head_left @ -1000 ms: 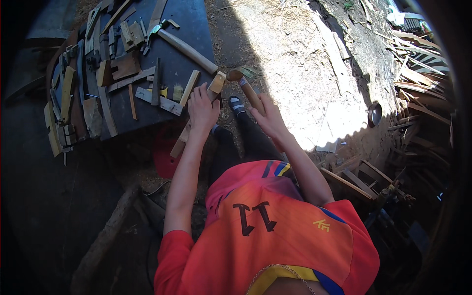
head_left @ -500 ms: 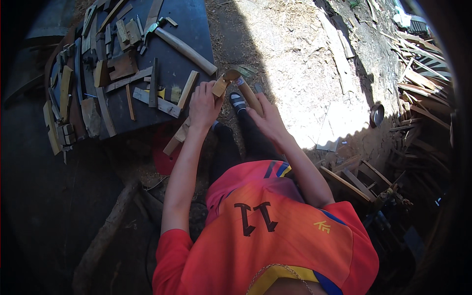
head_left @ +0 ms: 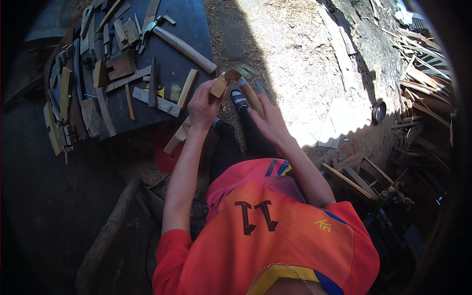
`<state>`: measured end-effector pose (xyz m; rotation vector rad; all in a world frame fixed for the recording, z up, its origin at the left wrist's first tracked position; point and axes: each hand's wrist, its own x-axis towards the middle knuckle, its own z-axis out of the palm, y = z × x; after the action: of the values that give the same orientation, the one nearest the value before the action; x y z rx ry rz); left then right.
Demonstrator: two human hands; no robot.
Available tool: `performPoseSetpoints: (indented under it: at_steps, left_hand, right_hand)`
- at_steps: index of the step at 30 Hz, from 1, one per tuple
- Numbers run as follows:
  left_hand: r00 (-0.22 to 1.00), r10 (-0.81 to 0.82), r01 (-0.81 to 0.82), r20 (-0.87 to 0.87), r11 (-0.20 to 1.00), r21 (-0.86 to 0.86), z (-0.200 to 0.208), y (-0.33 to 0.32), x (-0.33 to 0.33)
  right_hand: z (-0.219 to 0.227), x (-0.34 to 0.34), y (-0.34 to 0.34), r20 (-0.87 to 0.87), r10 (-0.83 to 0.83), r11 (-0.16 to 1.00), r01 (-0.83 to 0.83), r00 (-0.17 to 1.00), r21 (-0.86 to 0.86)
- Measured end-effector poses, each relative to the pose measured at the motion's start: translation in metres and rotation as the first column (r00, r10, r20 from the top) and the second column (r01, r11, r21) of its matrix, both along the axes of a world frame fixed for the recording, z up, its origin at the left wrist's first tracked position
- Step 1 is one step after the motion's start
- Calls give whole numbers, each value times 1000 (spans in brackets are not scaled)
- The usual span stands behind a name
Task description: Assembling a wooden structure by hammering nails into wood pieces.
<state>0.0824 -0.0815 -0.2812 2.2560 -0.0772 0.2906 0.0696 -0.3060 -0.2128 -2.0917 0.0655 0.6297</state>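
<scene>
My left hand (head_left: 204,105) is closed round a pale wooden block (head_left: 220,88), and the block's squared end points up past my fingers. My right hand (head_left: 270,118) grips the wooden handle of a short tool (head_left: 251,98). The tool's dark, curved head (head_left: 232,74) meets the top of the block or sits right beside it; the exact contact cannot be told. Both hands are in front of my body, over my legs. Part of the block is hidden by my left hand.
To the left a dark table (head_left: 184,29) bears a claw hammer (head_left: 182,48) and several wood offcuts (head_left: 123,66). Shavings cover the sunlit ground (head_left: 295,64). Split wood (head_left: 423,83) is piled at the right, near a round dark object (head_left: 378,112). A branch (head_left: 110,228) lies lower left.
The block in my left hand has shifted and tilted slightly. My right hand has moved very little, still holding the tool with its head by the block.
</scene>
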Motion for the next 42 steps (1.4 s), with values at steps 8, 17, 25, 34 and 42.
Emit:
performPoseSetpoints:
  at_steps: [8,17,25,34,42]
  left_hand:
    - [999,19,-19,28,1000,-3,-2,1,1]
    - [999,27,-27,30,1000,-1,-2,2,0]
    - [1000,22,-22,6,1000,18,-2,4,-1]
    - [998,6,-5,-64,1000,11,-6,4,-4]
    - [998,11,-10,-60,1000,27,-5,3,-1]
  right_hand:
    - [11,-2,5,84,36,997,-30,996,-73]
    - [9,-5,9,128,46,996,-36,991,-76]
    - [18,1,13,78,55,985,-41,995,-167]
    - [11,0,11,20,83,981,-78,996,-176]
    - [-2,-1,15,115,141,964,-110,983,-244]
